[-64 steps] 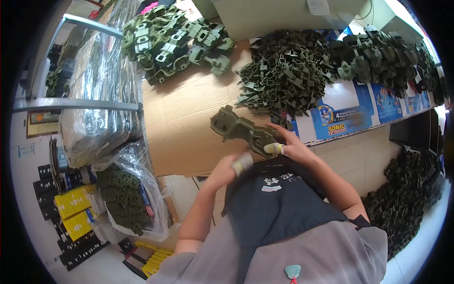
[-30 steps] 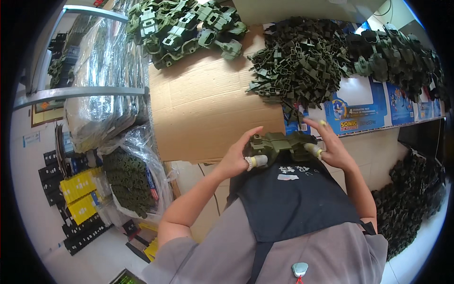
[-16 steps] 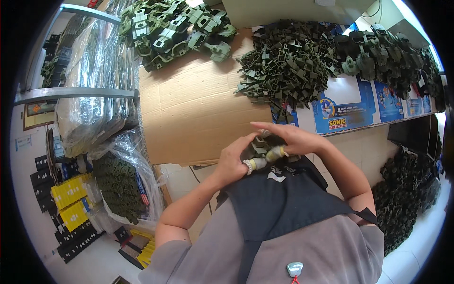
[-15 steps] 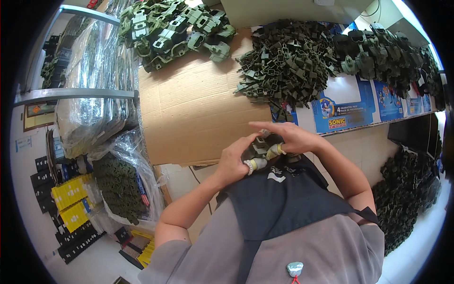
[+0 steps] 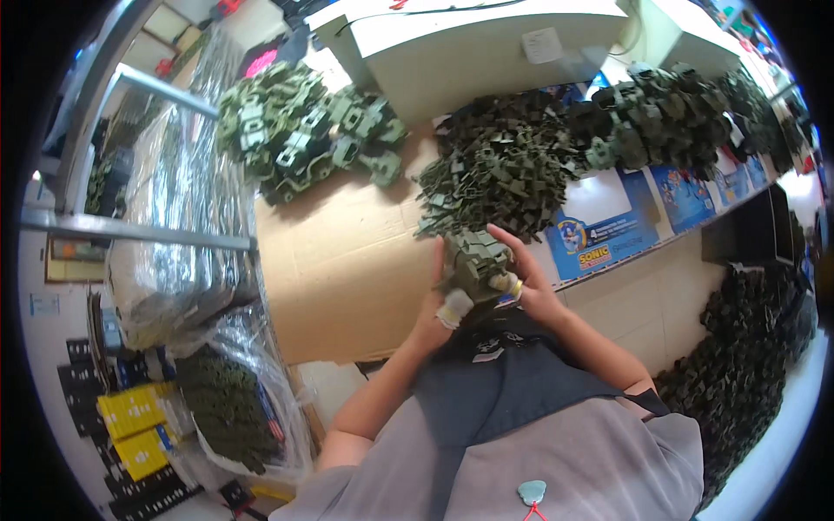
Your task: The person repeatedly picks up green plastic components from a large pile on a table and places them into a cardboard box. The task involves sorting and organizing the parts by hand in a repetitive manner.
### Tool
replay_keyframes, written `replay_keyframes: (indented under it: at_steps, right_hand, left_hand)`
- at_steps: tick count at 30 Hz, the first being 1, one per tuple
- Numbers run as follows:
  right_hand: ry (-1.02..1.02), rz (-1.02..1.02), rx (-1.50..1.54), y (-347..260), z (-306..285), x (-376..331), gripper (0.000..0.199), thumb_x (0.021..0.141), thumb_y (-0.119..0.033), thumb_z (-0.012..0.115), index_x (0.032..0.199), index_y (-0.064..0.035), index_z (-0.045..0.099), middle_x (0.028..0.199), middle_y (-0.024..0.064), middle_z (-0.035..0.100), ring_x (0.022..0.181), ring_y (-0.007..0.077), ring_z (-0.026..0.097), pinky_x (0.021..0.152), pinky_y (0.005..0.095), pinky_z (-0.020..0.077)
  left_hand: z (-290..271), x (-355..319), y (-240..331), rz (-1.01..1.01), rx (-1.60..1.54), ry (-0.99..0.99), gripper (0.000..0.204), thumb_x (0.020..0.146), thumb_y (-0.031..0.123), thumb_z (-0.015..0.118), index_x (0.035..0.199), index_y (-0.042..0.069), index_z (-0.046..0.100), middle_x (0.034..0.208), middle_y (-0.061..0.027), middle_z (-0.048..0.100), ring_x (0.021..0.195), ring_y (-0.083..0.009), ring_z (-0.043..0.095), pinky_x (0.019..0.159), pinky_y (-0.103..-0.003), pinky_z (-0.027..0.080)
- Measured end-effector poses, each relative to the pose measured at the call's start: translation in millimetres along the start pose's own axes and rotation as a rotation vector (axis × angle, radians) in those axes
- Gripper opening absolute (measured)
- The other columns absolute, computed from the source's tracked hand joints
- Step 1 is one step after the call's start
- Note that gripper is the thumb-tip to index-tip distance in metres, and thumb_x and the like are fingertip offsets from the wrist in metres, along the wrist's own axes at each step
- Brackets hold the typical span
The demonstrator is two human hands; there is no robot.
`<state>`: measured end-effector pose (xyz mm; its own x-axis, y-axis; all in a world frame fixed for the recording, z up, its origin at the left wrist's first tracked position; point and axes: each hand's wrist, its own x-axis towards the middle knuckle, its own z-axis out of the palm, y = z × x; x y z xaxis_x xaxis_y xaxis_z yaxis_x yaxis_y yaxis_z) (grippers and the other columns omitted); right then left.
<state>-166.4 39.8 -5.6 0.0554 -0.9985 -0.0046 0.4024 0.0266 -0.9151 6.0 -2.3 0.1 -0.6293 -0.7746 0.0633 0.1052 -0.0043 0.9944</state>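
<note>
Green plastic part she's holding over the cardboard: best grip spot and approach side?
Probably the two short ends of the green plastic part, pinched from left and right as the left hand and right hand do now. It is blocky, and its ribbed top face stays exposed.

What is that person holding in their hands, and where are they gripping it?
A dark green plastic part, held between both hands above the cardboard sheet. The left hand grips its left side and lower end, the right hand its right side.

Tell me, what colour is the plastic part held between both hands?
Olive green plastic part, shown best in the head view, the only one given.
</note>
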Motion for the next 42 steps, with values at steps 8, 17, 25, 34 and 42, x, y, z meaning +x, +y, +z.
replay_keyframes:
  at_steps: [8, 17, 25, 34, 42]
  right_hand:
    - [-0.331, -0.104, -0.847, -51, -16, -27, 0.084, 0.059, 0.003, 0.056, 0.134, -0.0148, 0.022, 0.112, 0.0153, 0.047, 0.100, 0.0308, 0.047, 0.085, 0.0360, 0.0378]
    - [0.071, -0.105, -0.340, -57, -41, -58, 0.074, 0.067, 0.002, 0.061, 0.131, -0.0121, 0.028, 0.117, 0.0100, 0.044, 0.111, 0.0219, 0.042, 0.089, 0.0308, 0.0379]
    - [0.131, -0.214, -0.559, -56, -61, -79, 0.064, 0.066, 0.001, 0.063, 0.123, -0.0090, 0.038, 0.117, 0.0101, 0.043, 0.112, 0.0242, 0.039, 0.093, 0.0313, 0.0317]
    - [0.588, -0.454, -0.880, -122, -158, -52, 0.055, 0.071, -0.004, 0.062, 0.121, -0.0054, 0.041, 0.118, 0.0108, 0.047, 0.109, 0.0216, 0.045, 0.092, 0.0319, 0.0346]
    - [1.420, -0.629, -1.724, -204, -390, 50, 0.049, 0.069, -0.028, 0.066, 0.111, -0.0078, 0.049, 0.097, 0.0185, 0.052, 0.090, 0.0341, 0.048, 0.078, 0.0406, 0.0376]
  left_hand:
    - [-2, -17, -9, -0.092, 0.378, -0.296, 0.062, 0.078, 0.021, 0.055, 0.131, 0.005, 0.028, 0.112, -0.0161, 0.051, 0.105, -0.0291, 0.046, 0.092, -0.034, 0.032]
    - [-19, 5, 27, -0.094, 0.152, -0.230, 0.107, 0.062, 0.006, 0.073, 0.135, 0.011, -0.005, 0.122, -0.0182, 0.039, 0.108, -0.0279, 0.046, 0.088, -0.039, 0.042]
    - [3, 11, 7, 0.050, 0.402, -0.084, 0.089, 0.064, 0.008, 0.072, 0.131, 0.001, 0.015, 0.118, -0.0158, 0.042, 0.107, -0.0253, 0.045, 0.089, -0.034, 0.038]
    - [8, 46, 48, 0.093, 0.425, -0.056, 0.093, 0.074, 0.023, 0.064, 0.135, 0.007, -0.005, 0.129, -0.0191, 0.030, 0.118, -0.0278, 0.033, 0.098, -0.039, 0.024]
    - [-78, -50, 11, -0.300, 0.797, 0.520, 0.053, 0.079, 0.012, 0.054, 0.128, 0.006, 0.033, 0.124, -0.0170, 0.039, 0.118, -0.0280, 0.034, 0.098, -0.038, 0.024]
